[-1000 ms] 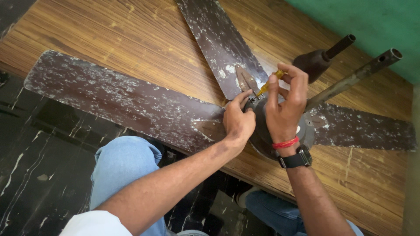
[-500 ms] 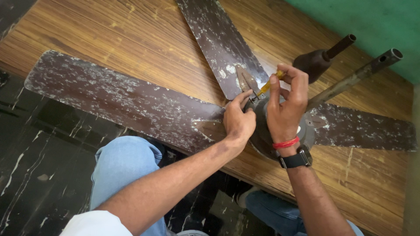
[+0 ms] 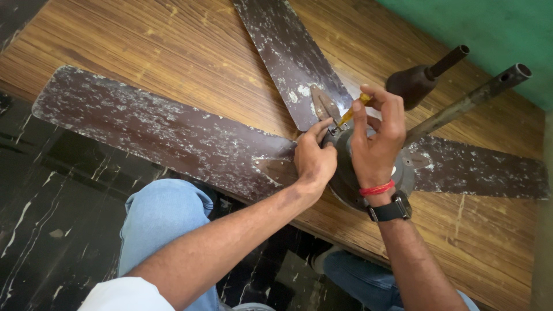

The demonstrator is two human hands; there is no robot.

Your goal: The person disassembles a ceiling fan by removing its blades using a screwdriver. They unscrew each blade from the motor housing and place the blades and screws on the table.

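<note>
Brown and badly worn, a ceiling fan (image 3: 368,167) lies on a wooden table (image 3: 173,52), seen from above; its three long blades are flecked all over with pale chips and dust; one blade (image 3: 155,129) stretches left past the table edge, one (image 3: 288,57) points up and away, one (image 3: 478,167) runs right. The right hand (image 3: 377,144) pinches a yellow-handled screwdriver (image 3: 351,112), fingers closed around the handle, tip angled down at the metal bracket (image 3: 324,105) where the upper blade meets the round grey motor hub; the left hand (image 3: 314,158) rests against the hub just beside that tip, fingers curled and pressed together near the screw; whether they pinch anything I cannot tell. A red thread and a black watch (image 3: 391,208) circle the right wrist. A metal rod (image 3: 466,103) juts out from the hub; a dark cup-shaped cover (image 3: 417,83) lies near it.

Likely risks, as a judgement: the tip could slip off the screw and jab the left fingers, since they sit so close; a rusted screw head could strip under a tilted tool; the overhanging blade could let the fan shift under pressure.
</note>
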